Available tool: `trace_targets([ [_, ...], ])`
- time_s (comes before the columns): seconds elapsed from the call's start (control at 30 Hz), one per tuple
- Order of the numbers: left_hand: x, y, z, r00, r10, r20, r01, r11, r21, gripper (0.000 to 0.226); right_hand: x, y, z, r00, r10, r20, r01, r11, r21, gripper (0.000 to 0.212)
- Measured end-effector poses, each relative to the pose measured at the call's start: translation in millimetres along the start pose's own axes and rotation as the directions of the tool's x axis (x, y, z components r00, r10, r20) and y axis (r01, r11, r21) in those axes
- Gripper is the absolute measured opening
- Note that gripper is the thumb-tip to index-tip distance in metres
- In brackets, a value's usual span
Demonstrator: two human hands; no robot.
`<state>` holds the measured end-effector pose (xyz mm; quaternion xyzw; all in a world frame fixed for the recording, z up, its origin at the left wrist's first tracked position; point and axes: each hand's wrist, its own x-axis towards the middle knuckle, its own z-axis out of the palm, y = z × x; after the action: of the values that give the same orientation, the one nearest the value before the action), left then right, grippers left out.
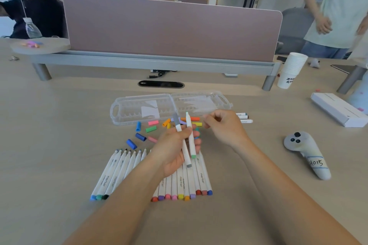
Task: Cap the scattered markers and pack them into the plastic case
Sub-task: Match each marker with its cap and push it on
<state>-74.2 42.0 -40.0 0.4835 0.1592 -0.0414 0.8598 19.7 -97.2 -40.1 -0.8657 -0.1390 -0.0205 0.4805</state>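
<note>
The left hand's fingers [197,143] are curling round two markers at once, pressing them against the thumb so both are standing tip-up and slightly fanned. The grey marker [184,145] is already wearing its cap; the green marker [191,137] beside it is showing a bare pale tip. The left hand [171,151] is hovering above the table [59,125], over the row of markers [119,171] lying side by side with tips uncovered.

The right hand [223,125] is hanging just beside the held pair, its fingers [211,120] curled inward with thumb near forefinger (whether a cap is pinched there I cannot tell).

Just beyond the hands the loose caps [151,129] are lying scattered, and behind them the plastic case [123,105] is lying open and flat, with no markers in its grooves. Three markers [244,117] are resting near its right corner.

The step in hand looks like capping the green marker, early in the job. The next move is calling for the matching cap to be lined up on the tip and pushed home while the left grip is steadying the barrel.
</note>
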Motion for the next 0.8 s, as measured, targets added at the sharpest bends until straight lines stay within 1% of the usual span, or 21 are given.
trace_targets([
  [0.07, 0.9, 8.0, -8.6, 0.999, 0.009, -0.031, -0.010, 0.999, -0.031, 0.021, 6.2, 2.2, 7.1, 0.999, -0.010, 0.043, 0.013, 0.997, -0.079, 0.026],
  [0.17, 1.1, 23.3, -34.1, 0.997, 0.040, -0.061, -0.043, 0.997, -0.057, 0.023, 14.6, -7.2, 27.1, 0.979, -0.110, 0.170, 0.145, 0.968, -0.207, 0.018],
  [0.27, -4.1, 36.3, -61.2, 0.994, 0.077, -0.077, -0.085, 0.990, -0.112, 0.024, 22.1, -26.2, 58.9, 0.919, -0.212, 0.332, 0.308, 0.913, -0.269, 0.014],
  [0.37, -13.9, 44.0, -76.9, 0.988, 0.114, -0.106, -0.129, 0.981, -0.145, 0.021, 34.0, -42.6, 94.4, 0.852, -0.237, 0.467, 0.428, 0.830, -0.359, 0.018],
  [0.43, -17.8, 45.3, -82.5, 0.984, 0.136, -0.116, -0.153, 0.976, -0.157, 0.021, 39.8, -50.2, 113.4, 0.816, -0.221, 0.534, 0.489, 0.756, -0.435, 0.017],
  [0.53, -20.3, 45.6, -87.2, 0.982, 0.139, -0.127, -0.160, 0.972, -0.173, 0.020, 44.4, -62.3, 125.1, 0.797, -0.176, 0.578, 0.542, 0.632, -0.554, 0.010],
  [0.63, -22.0, 44.0, -86.4, 0.981, 0.134, -0.143, -0.152, 0.981, -0.122, 0.021, 48.4, -66.2, 126.7, 0.795, -0.167, 0.582, 0.560, 0.570, -0.601, 0.011],
  [0.73, -22.0, 41.3, -82.2, 0.984, 0.129, -0.123, -0.138, 0.988, -0.074, 0.025, 47.5, -62.2, 120.0, 0.786, -0.168, 0.595, 0.576, 0.549, -0.606, 0.007],
  [0.77, -22.3, 40.8, -79.9, 0.986, 0.130, -0.106, -0.136, 0.989, -0.054, 0.027, 45.7, -59.7, 113.3, 0.790, -0.194, 0.582, 0.575, 0.566, -0.591, 0.009],
  [0.8, -22.4, 40.4, -77.3, 0.987, 0.135, -0.091, -0.137, 0.990, -0.021, 0.028, 43.6, -57.1, 103.1, 0.805, -0.228, 0.548, 0.553, 0.621, -0.555, 0.014],
])
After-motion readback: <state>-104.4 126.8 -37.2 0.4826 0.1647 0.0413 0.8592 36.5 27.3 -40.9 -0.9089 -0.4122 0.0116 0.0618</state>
